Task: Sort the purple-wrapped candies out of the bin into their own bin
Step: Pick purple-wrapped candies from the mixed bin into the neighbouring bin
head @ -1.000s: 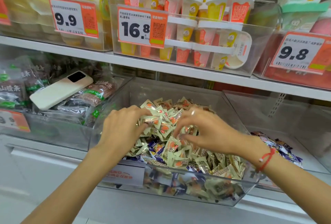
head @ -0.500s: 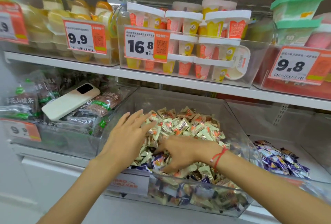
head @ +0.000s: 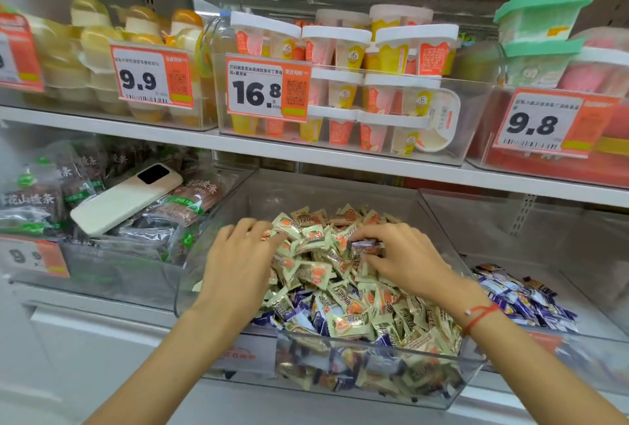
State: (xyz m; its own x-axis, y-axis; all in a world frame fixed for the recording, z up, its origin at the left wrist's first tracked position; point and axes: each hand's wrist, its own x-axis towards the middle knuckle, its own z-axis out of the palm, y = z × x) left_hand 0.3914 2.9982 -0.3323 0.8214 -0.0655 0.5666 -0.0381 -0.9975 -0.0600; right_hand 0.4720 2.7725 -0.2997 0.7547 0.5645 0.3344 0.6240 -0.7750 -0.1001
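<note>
The right hand (head: 405, 259) is pinching a purple-wrapped candy (head: 366, 244) in its grip, fingertips curled round it just above the heap. The left hand (head: 238, 264) is lying at nine o'clock of it, fingers relaxed and spread, resting flat on the pale green-wrapped candies (head: 316, 254). Both hands are working inside a clear middle bin (head: 374, 383), where more purple wrappers are showing among the green ones toward six o'clock. At three o'clock a second clear bin (head: 599, 332) is holding a small pile of purple candies (head: 520, 298), well apart from the hands. At nine o'clock a third bin (head: 112, 275) is carrying dark snack packets (head: 190, 200), with a cream phone (head: 126, 198) lying on top of them. The bins are sitting on a white store shelf (head: 85, 326). At twelve o'clock an upper shelf (head: 340, 159) is bearing clear trays of white-lidded cups (head: 384, 91) and orange price tags (head: 267, 91) reading 9.9, 16.8 and 9.8.
</note>
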